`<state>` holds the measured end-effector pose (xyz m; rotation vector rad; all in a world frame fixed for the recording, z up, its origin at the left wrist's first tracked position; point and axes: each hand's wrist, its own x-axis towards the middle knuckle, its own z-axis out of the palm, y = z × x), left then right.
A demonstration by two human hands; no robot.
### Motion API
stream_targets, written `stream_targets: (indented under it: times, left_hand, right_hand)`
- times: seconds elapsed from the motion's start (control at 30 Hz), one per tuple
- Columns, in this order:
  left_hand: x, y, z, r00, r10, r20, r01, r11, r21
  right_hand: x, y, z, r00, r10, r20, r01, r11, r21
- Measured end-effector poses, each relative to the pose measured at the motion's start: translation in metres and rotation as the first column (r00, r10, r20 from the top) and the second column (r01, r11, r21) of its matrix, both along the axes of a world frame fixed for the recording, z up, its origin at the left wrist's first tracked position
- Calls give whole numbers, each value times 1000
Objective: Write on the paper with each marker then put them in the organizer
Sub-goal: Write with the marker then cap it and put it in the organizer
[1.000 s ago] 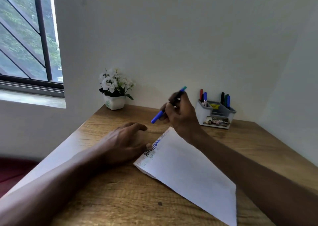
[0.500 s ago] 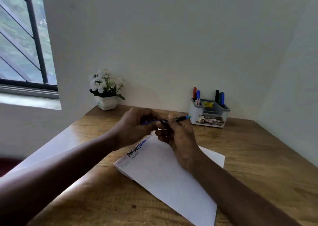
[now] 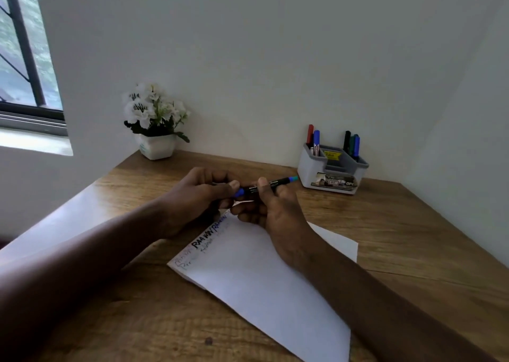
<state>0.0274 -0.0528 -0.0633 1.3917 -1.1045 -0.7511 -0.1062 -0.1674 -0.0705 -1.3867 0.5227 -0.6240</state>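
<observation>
- I am holding a marker (image 3: 278, 182) level between both hands, just above the far end of the paper (image 3: 261, 284).
- My left hand (image 3: 195, 196) is curling round the marker's blue end, with the thumb and fingertips pinching it; I cannot tell whether that blue part is a cap seated on the marker.
- My right hand (image 3: 278, 218) is gripping the black barrel, with the thumb pressing on top and the fingers curled underneath.
- The marker's teal tip is sticking out past my right hand and pointing toward the organizer (image 3: 309, 168).
- The paper is lying flat and askew on the desk (image 3: 413, 224), with my right forearm crossing over it.
- Writing (image 3: 203, 240) in black and blue is showing along the paper's far left edge, just beneath my hands.
- The organizer is standing near the wall (image 3: 275, 58) at the back of the desk, well apart from the paper.
- Other markers (image 3: 316, 141) are standing upright in it: a red and a blue in the left compartment, and a black, a green and a blue in the right.
- A flower pot (image 3: 155, 148) with white blooms is sitting at the back left corner of the desk, near the window (image 3: 24, 58).
</observation>
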Motion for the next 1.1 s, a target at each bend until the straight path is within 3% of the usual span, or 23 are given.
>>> stream_targets:
  times: [0.37,0.47,0.5,0.57,0.63,0.7,0.9,1.1]
  left_hand:
    - [3,-3,2,998,-57,-13,58,998,36]
    - [7,-3,-2,989,59,132,-56,998,-26]
    - [11,-3,-4,950,137,282,-126,990,-55]
    - [21,-2,-8,753,270,600,-255,960,-112]
    - [29,2,-9,605,293,740,-326,939,-105]
    - [33,6,-6,549,289,784,-372,925,-80]
    - [39,7,-5,505,382,774,-456,879,-137]
    - [42,1,-8,556,287,780,-467,884,7]
  right_hand:
    - [-3,-3,1,994,-19,106,15,999,35]
    - [-5,-5,1,984,-84,157,74,995,69]
    - [-6,-7,2,980,-107,168,95,992,78]
    - [-7,-9,5,977,-124,173,113,991,69]
    - [-10,-11,6,978,-134,161,128,991,45]
    - [-10,-10,5,982,-136,129,136,991,6]
    - [-8,-5,3,992,-123,28,124,989,-76]
    - [-8,-4,3,996,-85,-10,83,987,-138]
